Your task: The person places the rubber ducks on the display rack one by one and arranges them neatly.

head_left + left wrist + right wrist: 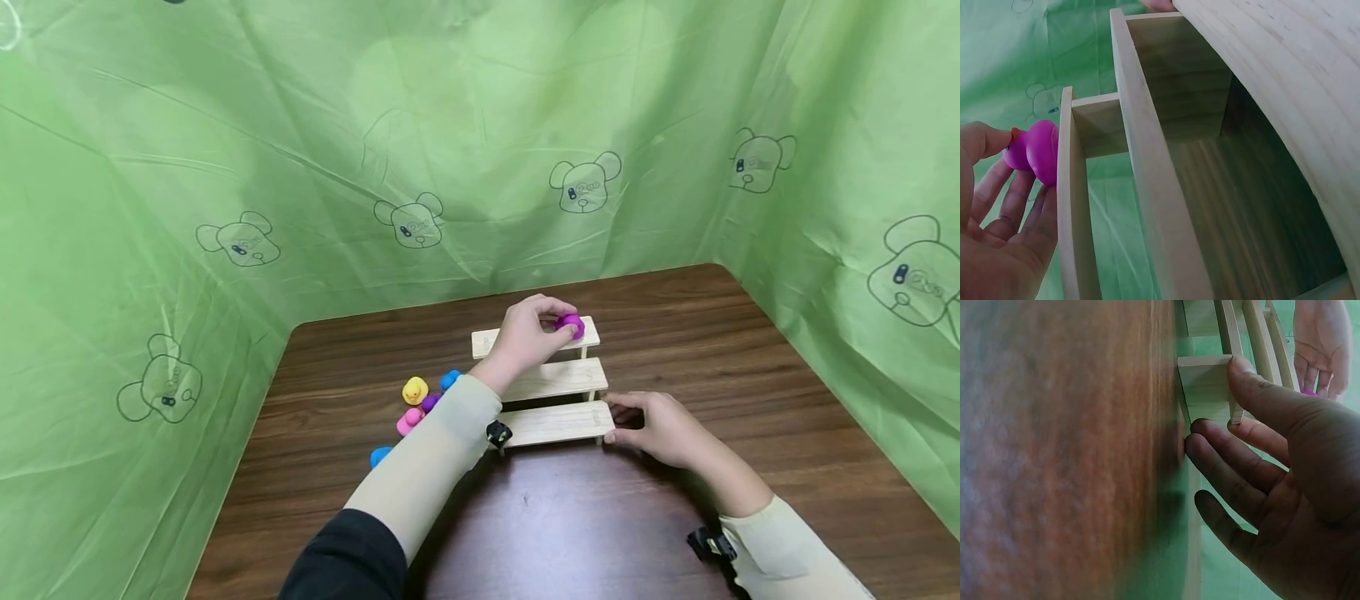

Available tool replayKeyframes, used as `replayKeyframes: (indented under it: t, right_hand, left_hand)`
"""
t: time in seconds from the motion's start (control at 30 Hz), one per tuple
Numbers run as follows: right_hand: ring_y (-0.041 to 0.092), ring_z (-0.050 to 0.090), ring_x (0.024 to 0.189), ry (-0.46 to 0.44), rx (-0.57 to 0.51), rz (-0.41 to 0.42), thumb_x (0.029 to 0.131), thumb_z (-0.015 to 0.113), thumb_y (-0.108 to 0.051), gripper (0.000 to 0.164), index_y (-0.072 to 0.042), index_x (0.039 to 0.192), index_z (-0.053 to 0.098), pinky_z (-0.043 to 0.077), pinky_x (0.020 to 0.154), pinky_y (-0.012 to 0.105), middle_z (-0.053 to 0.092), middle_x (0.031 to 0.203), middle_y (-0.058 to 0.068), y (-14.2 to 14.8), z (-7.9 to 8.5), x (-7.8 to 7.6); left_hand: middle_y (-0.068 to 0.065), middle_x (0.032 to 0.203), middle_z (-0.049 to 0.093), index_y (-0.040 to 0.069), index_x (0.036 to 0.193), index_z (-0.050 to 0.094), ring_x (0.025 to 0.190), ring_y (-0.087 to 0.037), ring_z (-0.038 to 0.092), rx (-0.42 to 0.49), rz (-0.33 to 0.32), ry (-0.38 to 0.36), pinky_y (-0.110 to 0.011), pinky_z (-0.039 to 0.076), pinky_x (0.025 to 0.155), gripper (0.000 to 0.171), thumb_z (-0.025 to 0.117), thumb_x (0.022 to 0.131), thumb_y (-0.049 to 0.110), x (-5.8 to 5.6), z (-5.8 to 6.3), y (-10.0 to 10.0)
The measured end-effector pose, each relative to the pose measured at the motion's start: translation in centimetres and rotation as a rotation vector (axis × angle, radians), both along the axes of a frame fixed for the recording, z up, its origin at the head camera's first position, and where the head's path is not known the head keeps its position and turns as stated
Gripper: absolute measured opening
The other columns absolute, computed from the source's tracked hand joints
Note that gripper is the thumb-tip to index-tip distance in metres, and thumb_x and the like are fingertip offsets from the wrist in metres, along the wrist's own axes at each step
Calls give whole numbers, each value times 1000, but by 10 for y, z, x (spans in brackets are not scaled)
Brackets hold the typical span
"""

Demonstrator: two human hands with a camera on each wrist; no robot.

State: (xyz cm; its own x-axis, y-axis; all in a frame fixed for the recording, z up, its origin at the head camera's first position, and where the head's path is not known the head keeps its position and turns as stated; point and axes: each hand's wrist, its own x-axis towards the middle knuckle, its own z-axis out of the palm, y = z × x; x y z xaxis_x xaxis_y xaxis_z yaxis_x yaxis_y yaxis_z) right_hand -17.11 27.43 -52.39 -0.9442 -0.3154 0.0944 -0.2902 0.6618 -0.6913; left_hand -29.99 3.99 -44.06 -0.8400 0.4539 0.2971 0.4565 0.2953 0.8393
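A three-step wooden display stand (555, 423) sits on the brown table. My left hand (528, 337) reaches over it and pinches a magenta rubber duck (572, 325) between thumb and fingers, near the right part of the top step. In the left wrist view the duck (1042, 153), with its orange beak, rests against the top plank (1072, 200). My right hand (663, 429) holds the right end of the lowest step, thumb at the front corner and index finger at the back one. The right wrist view shows its other fingers (1235, 462) beside the stand's leg, near the tabletop.
Left of the stand lie several more rubber ducks: a yellow one (415, 390), a pink one (410, 420), a purple one (431, 402), a blue one (450, 379) and another blue one (380, 456), partly behind my left sleeve. Green curtain (480, 125) surrounds the table (675, 308).
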Motion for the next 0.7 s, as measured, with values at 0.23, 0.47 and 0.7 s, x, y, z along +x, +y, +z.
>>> replayKeyframes:
  t: [0.23,0.47,0.7]
  right_hand:
    - [21,74,97,-7,-5,0,85,90,-26,64,5,136,66,59,91,47,78,102,-3,0,-1,1]
    - [20,74,97,-9,-11,-3,84,90,-27,65,4,136,66,59,91,46,78,102,-4,0,0,1]
    - [20,74,97,-7,-8,5,85,90,-27,64,4,136,66,60,90,46,78,101,-3,0,0,-1]
  left_hand:
    - [3,103,70,8,110,78,93,-12,71,0,-11,-2,-25,61,85,21,83,90,7,0,-6,2]
    - [2,104,70,7,110,78,92,-7,70,16,-7,-14,-19,59,84,22,83,89,6,-1,-6,4]
    - [1,104,69,7,111,78,91,-6,70,22,0,-32,-23,60,86,23,85,88,6,0,-4,2]
